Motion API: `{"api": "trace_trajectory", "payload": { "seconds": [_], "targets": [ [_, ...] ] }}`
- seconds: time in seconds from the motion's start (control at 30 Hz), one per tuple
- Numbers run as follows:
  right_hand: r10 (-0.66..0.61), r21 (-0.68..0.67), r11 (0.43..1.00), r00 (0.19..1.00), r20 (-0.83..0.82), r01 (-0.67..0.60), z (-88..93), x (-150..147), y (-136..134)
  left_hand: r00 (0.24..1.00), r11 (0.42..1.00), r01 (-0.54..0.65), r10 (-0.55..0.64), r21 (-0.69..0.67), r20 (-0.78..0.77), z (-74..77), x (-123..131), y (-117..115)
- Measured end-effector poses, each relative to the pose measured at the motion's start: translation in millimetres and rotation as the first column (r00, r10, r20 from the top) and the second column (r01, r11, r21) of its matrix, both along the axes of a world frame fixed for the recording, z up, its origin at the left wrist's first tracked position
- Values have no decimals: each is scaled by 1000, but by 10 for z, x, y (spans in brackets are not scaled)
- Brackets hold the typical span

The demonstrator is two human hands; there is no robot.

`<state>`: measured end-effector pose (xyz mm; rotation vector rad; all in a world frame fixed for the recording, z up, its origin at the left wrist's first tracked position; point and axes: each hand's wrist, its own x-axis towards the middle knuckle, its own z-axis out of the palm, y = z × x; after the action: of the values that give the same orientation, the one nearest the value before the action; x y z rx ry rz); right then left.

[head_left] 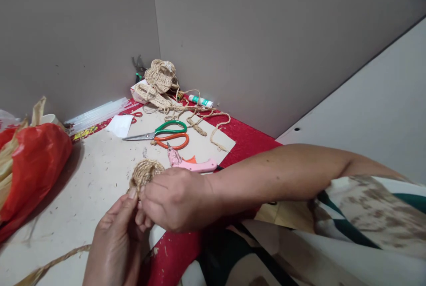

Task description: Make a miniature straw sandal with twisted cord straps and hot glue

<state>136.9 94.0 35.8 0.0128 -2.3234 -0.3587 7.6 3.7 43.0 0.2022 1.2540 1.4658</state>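
A small coiled piece of tan straw cord (145,171), curved like a little basket, is held up between my two hands. My left hand (115,228) pinches its lower left edge with thumb and fingers. From the right, my right hand (178,197) closes on the near edge, its fingertips partly hidden behind its knuckles. A twisted straw strand (55,261) runs along the board to the left of my left wrist. Just beyond my right hand lies a pink glue gun (195,165), and past it scissors (156,135) with one green and one orange handle.
A pale board (89,179) lies over a red cloth (246,130). At the left stands a red plastic bag (40,157) of dry husks. Toward the corner are glue sticks (100,113), a woven straw piece (161,75), loose cord (213,121), a glue tube (200,101) and pliers (139,66). Grey walls rise behind.
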Motion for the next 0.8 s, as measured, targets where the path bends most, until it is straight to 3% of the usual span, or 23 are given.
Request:
{"api": "trace_trajectory", "payload": {
  "seconds": [0.23, 0.33, 0.47, 0.67, 0.8],
  "targets": [
    [44, 28, 999, 991, -129, -41, 9, 17, 111, 995, 993, 93, -95, 66, 19, 84, -70, -3],
    [71, 46, 997, 990, -123, -66, -72, -26, 72, 994, 996, 67, -71, 50, 88, -2, -69, 12],
    [-36, 16, 999, 999, 12, 36, -129, -25, 25, 986, 998, 43, -49, 42, 160, -134, -152, 83],
    [18, -128, 991, 990, -136, -35, 78, 310, 211, 980, 999, -7, 0, 37, 199, -96, -249, 166],
    [-197, -296, 930, 975, 105, 219, 148, 552, 419, 976, 1000, -22, 19, 11, 215, -37, -248, 187]
  ]
}}
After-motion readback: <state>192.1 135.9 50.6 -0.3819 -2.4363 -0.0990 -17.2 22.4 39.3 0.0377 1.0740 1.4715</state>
